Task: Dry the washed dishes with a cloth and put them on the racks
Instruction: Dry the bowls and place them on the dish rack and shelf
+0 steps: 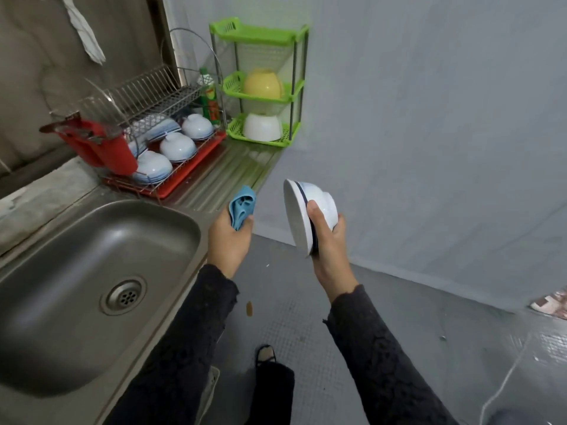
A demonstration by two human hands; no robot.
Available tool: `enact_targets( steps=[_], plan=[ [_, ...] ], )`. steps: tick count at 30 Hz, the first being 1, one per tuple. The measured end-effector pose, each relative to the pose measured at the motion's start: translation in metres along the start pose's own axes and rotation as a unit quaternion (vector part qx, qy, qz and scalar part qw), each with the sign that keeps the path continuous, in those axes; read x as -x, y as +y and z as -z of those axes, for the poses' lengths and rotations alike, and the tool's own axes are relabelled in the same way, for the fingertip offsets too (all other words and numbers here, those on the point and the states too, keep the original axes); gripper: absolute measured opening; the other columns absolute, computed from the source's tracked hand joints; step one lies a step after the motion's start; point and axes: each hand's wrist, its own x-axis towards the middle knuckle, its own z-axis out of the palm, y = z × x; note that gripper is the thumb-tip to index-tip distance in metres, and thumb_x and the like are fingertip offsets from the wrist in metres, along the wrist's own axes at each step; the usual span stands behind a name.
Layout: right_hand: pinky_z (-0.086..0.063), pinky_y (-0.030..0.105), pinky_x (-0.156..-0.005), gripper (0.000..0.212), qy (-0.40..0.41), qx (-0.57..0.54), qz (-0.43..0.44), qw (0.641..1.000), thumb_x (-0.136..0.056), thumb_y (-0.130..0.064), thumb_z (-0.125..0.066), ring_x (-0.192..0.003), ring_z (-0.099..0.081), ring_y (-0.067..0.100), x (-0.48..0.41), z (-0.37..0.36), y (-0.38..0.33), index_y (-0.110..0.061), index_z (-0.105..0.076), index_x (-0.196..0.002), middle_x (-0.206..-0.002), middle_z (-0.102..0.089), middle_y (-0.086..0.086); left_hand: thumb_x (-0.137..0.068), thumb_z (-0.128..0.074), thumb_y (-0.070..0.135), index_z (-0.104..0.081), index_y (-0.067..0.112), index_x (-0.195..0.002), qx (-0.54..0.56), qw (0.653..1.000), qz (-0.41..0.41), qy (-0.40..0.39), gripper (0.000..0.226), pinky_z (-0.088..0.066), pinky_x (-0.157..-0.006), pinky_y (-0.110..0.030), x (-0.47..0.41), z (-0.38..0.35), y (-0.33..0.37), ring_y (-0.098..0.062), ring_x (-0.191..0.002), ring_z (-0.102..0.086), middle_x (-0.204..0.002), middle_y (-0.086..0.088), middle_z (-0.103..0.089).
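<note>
left hand (225,240) grips blue cloth (242,207), right hand (328,250) grips white bowl (306,207); green bottle (210,99) label illegible.

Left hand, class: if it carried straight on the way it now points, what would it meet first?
Probably the ribbed draining board, just beyond the blue cloth that the left hand grips. Past it stands the green rack. Depth is unclear from one view.

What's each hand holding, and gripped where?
Left hand grips the bunched blue cloth by its lower end. Right hand holds the white bowl on edge, thumb near the rim, fingers round the base.
</note>
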Motion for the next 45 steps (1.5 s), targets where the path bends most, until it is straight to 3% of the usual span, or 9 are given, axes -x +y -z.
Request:
enact_targets(
  steps=[8,14,18,23,28,32,36,40,45],
  plan=[
    [-0.056,0.05,-0.096,0.077,0.011,0.046,0.028,0.999,-0.06,-0.063,-0.083,-0.115,-0.066,0.027,-0.156,-0.052,-0.034,-0.029,-0.05,-0.121,-0.124,-0.066,0.006,-0.092,-0.064,0.008,-0.062,0.013,-0.117,0.019,0.999,-0.026,0.025,0.025,-0.043,-0.087,-0.026,-0.162,-0.041,0.017,-0.017,-0.101,-0.06,-0.106,0.003,-0.063],
    [-0.056,0.03,-0.085,0.074,-0.018,0.055,0.059,0.997,-0.066,-0.059,-0.082,-0.107,-0.067,0.013,-0.248,-0.099,-0.046,-0.029,-0.048,-0.124,-0.125,-0.063,0.002,-0.092,-0.06,0.003,-0.057,0.021,-0.109,0.012,0.996,-0.058,0.063,0.025,-0.035,-0.078,-0.016,-0.257,-0.055,0.027,-0.002,-0.093,-0.052,-0.103,0.006,-0.059],
    [-0.055,0.023,-0.08,0.069,-0.013,0.058,0.083,0.995,-0.072,-0.047,-0.081,-0.103,-0.066,0.01,-0.295,-0.119,-0.049,-0.024,-0.047,-0.127,-0.124,-0.062,0.004,-0.093,-0.058,0.007,-0.062,0.011,-0.114,-0.037,0.996,-0.038,0.069,0.022,-0.033,-0.071,-0.018,-0.307,-0.068,0.021,-0.012,-0.09,-0.054,-0.099,0.002,-0.062],
    [-0.058,0.04,-0.092,0.09,-0.045,0.072,0.091,0.992,-0.06,-0.06,-0.086,-0.116,-0.064,0.023,-0.361,-0.15,-0.058,-0.026,-0.045,-0.132,-0.13,-0.06,0.005,-0.095,-0.057,0.011,-0.061,0.014,-0.119,-0.029,0.995,-0.014,0.09,0.025,-0.037,-0.078,-0.023,-0.356,-0.082,0.021,-0.016,-0.094,-0.057,-0.103,-0.001,-0.064],
    [-0.054,0.048,-0.098,0.077,-0.065,0.139,0.14,0.978,-0.06,-0.066,-0.087,-0.124,-0.057,0.018,-0.417,-0.179,-0.063,-0.046,-0.046,-0.122,-0.136,-0.051,-0.006,-0.096,-0.058,0.011,-0.06,0.016,-0.125,-0.02,0.991,-0.033,0.132,0.03,-0.039,-0.082,-0.024,-0.4,-0.092,0.023,-0.015,-0.1,-0.059,-0.111,0.001,-0.066],
    [-0.042,0.039,-0.109,0.084,-0.05,0.21,0.229,0.949,-0.069,-0.05,-0.089,-0.128,-0.042,0.011,-0.449,-0.2,-0.07,-0.027,-0.042,-0.135,-0.136,-0.04,-0.008,-0.097,-0.057,0.011,-0.058,0.017,-0.127,-0.026,0.983,-0.034,0.177,0.031,-0.038,-0.082,-0.023,-0.428,-0.097,0.031,-0.012,-0.098,-0.056,-0.107,0.006,-0.062],
    [-0.029,0.033,-0.114,0.096,0.002,0.262,0.29,0.921,-0.067,-0.049,-0.09,-0.138,-0.033,0.021,-0.48,-0.216,-0.067,-0.013,-0.042,-0.141,-0.147,-0.037,0.006,-0.097,-0.057,0.012,-0.056,0.016,-0.131,-0.028,0.98,-0.006,0.195,0.035,-0.041,-0.089,-0.029,-0.452,-0.1,0.027,-0.015,-0.102,-0.057,-0.113,0.002,-0.063],
    [-0.028,0.041,-0.117,0.109,0.039,0.319,0.245,0.915,-0.066,-0.057,-0.088,-0.142,-0.034,0.029,-0.528,-0.233,-0.081,-0.001,-0.039,-0.146,-0.151,-0.04,0.015,-0.096,-0.057,0.01,-0.054,0.016,-0.134,-0.044,0.981,-0.004,0.19,0.039,-0.04,-0.088,-0.027,-0.468,-0.106,0.022,-0.016,-0.103,-0.057,-0.114,0.001,-0.064],
    [-0.01,0.03,-0.112,0.115,0.007,0.407,0.144,0.902,-0.075,-0.057,-0.081,-0.151,-0.017,0.028,-0.558,-0.229,-0.088,-0.004,-0.019,-0.156,-0.164,-0.019,0.013,-0.097,-0.056,0.008,-0.055,0.019,-0.133,-0.042,0.981,-0.001,0.187,0.038,-0.042,-0.082,-0.028,-0.473,-0.113,0.012,-0.017,-0.097,-0.059,-0.11,0.0,-0.065]
  ],
)
